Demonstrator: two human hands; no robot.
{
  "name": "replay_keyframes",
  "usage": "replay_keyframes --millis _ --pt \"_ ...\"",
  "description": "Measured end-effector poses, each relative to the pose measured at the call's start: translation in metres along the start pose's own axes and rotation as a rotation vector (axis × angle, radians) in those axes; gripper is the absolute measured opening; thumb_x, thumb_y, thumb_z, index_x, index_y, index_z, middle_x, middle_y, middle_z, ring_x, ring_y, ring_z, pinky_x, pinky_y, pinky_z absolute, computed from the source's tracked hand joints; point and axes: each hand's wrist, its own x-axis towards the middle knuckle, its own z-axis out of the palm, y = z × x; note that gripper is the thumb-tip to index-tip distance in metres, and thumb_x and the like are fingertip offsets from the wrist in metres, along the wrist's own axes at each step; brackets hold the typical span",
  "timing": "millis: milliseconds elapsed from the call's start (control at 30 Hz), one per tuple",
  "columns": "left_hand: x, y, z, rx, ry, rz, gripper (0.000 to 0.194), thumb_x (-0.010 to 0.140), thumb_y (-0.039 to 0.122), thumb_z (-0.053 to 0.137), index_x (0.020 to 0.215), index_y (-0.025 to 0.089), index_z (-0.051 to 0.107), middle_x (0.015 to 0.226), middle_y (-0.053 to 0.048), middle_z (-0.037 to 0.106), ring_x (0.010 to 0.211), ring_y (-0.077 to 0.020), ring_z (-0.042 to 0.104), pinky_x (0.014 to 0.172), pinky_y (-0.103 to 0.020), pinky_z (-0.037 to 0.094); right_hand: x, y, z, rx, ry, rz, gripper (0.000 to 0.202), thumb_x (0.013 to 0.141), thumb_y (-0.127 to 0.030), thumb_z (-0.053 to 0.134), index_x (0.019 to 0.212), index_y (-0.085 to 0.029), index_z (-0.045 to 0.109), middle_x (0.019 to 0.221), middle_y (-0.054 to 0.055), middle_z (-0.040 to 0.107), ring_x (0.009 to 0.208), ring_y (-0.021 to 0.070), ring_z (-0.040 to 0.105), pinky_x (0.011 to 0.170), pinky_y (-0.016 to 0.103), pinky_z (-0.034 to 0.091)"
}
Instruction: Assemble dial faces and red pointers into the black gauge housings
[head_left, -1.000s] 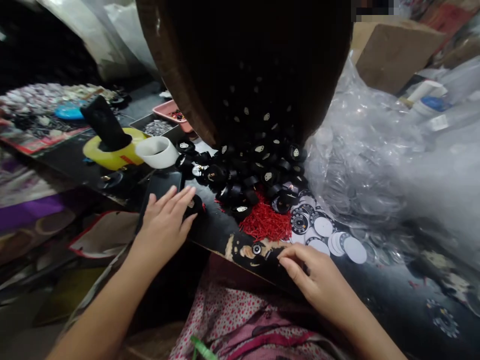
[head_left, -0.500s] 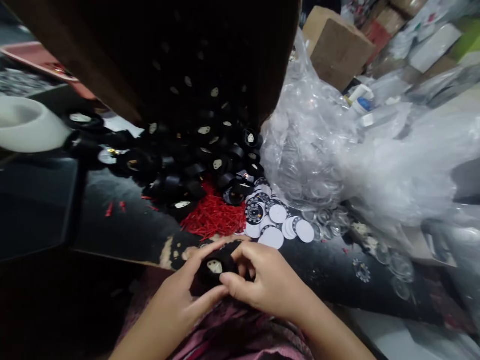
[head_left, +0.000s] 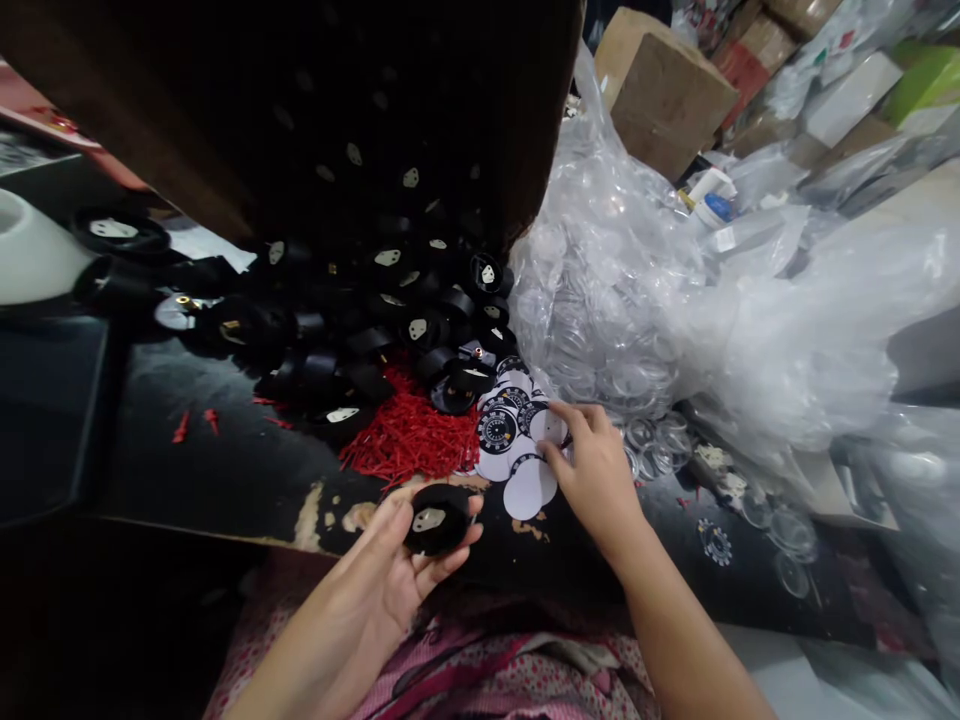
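Observation:
My left hand (head_left: 401, 560) is wrapped round a black round housing (head_left: 439, 520) with a pale plate inside, just over the table's front edge. To the right, my right hand (head_left: 589, 465) reaches onto a pile of round paper dials (head_left: 496, 430), some face up with black markings, others showing white. Its thumb and fingertips touch a white disc (head_left: 549, 425) at the right of the pile. Beside the dials lies a heap of small red pieces (head_left: 420, 437). Many more black housings (head_left: 367, 380) are piled behind that heap.
A clear plastic bag (head_left: 600, 290) full of transparent discs stands behind the dials. Loose clear discs (head_left: 660, 445) lie right of my right hand. A large dark box (head_left: 525, 160) looms over the housings. At the left are a white roll (head_left: 34, 255) and a dark tray (head_left: 52, 410).
My right hand has let go of the black housing and moved right and forward onto the dials. My left hand still holds the housing. The view has shifted slightly.

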Motion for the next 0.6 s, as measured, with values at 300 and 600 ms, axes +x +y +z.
replay_keyframes --millis 300,600 --pt "0.018 0.002 0.021 -0.106 0.014 0.002 0.032 0.095 0.041 0.055 0.11 0.017 0.071 0.122 -0.011 0.071 0.115 -0.0252 0.066 0.098 -0.036 0.055 -0.025 -0.035 -0.005 0.45 -0.043 -0.13 0.038 0.093 -0.014 0.049 0.129 -0.02 0.06 0.095 0.007 0.063 0.084 0.0195 0.061 0.08 0.036 0.054" --pt "0.016 -0.003 0.026 -0.203 -0.001 -0.014 0.028 0.099 0.038 0.05 0.108 0.02 0.071 0.118 -0.006 0.074 0.112 -0.0213 0.067 0.1 -0.039 0.053 -0.027 -0.042 -0.001 0.694 -0.183 0.106 0.024 0.088 -0.018 0.06 0.112 -0.02 0.063 0.081 0.0 0.062 0.075 0.0154 0.06 0.073 0.031 0.052"
